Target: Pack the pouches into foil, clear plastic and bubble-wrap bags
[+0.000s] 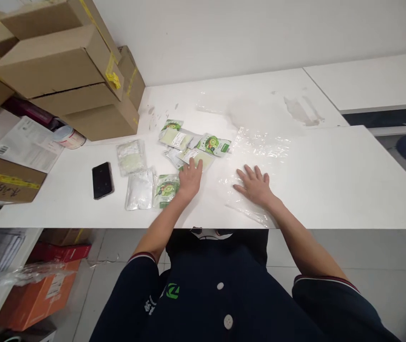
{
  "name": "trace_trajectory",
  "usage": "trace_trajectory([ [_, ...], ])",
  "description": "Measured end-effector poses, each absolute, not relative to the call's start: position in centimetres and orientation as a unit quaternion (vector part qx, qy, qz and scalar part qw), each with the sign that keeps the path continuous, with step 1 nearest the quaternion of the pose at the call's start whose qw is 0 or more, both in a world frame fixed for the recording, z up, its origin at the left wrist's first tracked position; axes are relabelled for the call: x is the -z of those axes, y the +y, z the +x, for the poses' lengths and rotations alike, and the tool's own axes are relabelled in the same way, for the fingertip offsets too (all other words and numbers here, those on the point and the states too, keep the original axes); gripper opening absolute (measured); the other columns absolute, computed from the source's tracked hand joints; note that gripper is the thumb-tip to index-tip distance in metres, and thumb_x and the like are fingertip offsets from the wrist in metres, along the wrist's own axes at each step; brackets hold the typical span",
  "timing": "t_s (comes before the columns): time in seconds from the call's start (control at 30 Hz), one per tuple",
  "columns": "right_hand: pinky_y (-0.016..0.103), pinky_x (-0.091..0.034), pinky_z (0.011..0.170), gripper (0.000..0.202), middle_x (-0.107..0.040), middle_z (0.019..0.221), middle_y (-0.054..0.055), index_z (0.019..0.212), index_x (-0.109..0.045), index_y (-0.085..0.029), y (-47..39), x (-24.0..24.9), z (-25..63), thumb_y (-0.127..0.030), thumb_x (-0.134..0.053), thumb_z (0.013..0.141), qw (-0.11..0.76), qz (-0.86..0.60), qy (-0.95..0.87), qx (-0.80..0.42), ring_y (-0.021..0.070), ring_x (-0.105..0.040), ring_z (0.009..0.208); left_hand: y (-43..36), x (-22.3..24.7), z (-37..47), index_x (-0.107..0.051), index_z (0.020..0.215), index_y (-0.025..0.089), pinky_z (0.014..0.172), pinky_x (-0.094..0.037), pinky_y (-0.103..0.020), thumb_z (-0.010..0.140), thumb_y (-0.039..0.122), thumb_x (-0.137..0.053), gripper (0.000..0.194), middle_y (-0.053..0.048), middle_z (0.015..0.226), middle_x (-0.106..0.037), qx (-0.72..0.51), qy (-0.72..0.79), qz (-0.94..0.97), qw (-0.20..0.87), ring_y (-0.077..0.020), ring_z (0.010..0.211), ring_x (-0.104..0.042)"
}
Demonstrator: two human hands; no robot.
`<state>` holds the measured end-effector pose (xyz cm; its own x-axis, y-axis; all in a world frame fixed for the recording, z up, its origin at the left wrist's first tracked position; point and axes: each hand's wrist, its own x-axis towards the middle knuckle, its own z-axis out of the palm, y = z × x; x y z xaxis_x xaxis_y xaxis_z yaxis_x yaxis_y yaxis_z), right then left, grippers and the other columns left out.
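My right hand [256,188] lies flat, fingers spread, on a clear plastic bag [240,205] near the table's front edge. To its left, my left hand [190,179] rests with its fingers stretched out at the lower edge of a loose pile of pouches. On top of that pile is a green and white pouch with a kiwi picture [214,145], beside a pale green pouch with a white label [177,139]. Left of my left hand lie another kiwi pouch [165,190], partly covered by my forearm, and a silver pouch [140,191]. Neither hand grips anything visible.
Behind my right hand a second clear plastic sheet [260,142] spreads over the white table [349,190]. A black phone [102,180] and a wrapped pale green packet [130,157] lie at left. Cardboard boxes [63,66] are stacked at the back left, beside a round tub [69,137].
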<state>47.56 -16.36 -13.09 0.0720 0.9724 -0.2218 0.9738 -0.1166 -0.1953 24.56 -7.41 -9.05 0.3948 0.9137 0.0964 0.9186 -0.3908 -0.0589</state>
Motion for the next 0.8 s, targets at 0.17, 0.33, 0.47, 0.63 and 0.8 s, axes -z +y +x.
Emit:
trace_trajectory([
  [0.17, 0.069, -0.015, 0.114, 0.073, -0.015, 0.166, 0.007, 0.154, -0.032, -0.028, -16.5, 13.1, 49.2, -0.068, -0.029, 0.093, -0.008, 0.726, 0.669, 0.16, 0.041, -0.007, 0.15, -4.6, 9.4, 24.2, -0.065, 0.104, 0.018, 0.069, -0.045, -0.033, 0.093, 0.005, -0.039, 0.031, -0.014, 0.118, -0.063, 0.06, -0.522, -0.85, 0.035, -0.0238, 0.094, -0.063],
  [0.33, 0.057, -0.026, 0.117, 0.083, -0.019, 0.163, 0.016, 0.155, -0.028, -0.021, -16.6, 10.5, 47.8, -0.066, -0.048, 0.088, -0.226, 0.7, 0.653, 0.181, 0.035, -0.018, 0.15, -6.3, 5.7, 22.6, -0.062, 0.094, 0.019, 0.063, -0.042, -0.028, 0.1, 0.025, -0.043, 0.021, -0.006, 0.084, -0.068, 0.346, -0.523, -0.778, -0.03, -0.0177, 0.076, -0.063],
  [0.47, 0.048, -0.046, 0.104, 0.084, -0.04, 0.154, 0.013, 0.151, -0.032, -0.028, -16.8, 8.2, 44.3, -0.061, -0.064, 0.082, -0.446, 0.614, 0.581, 0.293, 0.0305, -0.047, 0.135, -9.4, 4.0, 23.2, -0.053, 0.078, 0.021, 0.054, -0.041, -0.023, 0.098, 0.048, -0.046, 0.034, 0.003, 0.058, -0.056, 0.498, -0.472, -0.671, -0.281, -0.0104, 0.052, -0.055],
  [0.63, 0.033, -0.055, 0.068, 0.041, -0.067, 0.075, 0.003, 0.096, -0.065, -0.017, -17.9, 9.4, 42.2, -0.053, -0.071, 0.076, -0.537, 0.591, 0.431, 0.421, 0.0184, -0.065, 0.07, -12.8, 6.6, 23.3, -0.058, 0.083, 0.02, 0.053, -0.046, -0.024, 0.094, 0.056, -0.046, 0.04, 0.002, 0.056, -0.061, 0.435, -0.456, -0.596, -0.498, -0.0106, 0.049, -0.056],
  [0.8, 0.031, -0.053, 0.064, 0.038, -0.063, 0.071, -0.001, 0.088, -0.064, -0.02, -21.2, 11.1, 46.8, -0.049, -0.078, 0.067, -0.559, 0.645, 0.338, 0.396, 0.0156, -0.06, 0.063, -14.2, 9.1, 14.3, -0.07, 0.092, 0.02, 0.087, -0.05, -0.035, 0.091, 0.049, -0.052, 0.034, -0.009, 0.096, -0.072, 0.416, -0.546, -0.696, -0.212, -0.02, 0.092, -0.065],
])
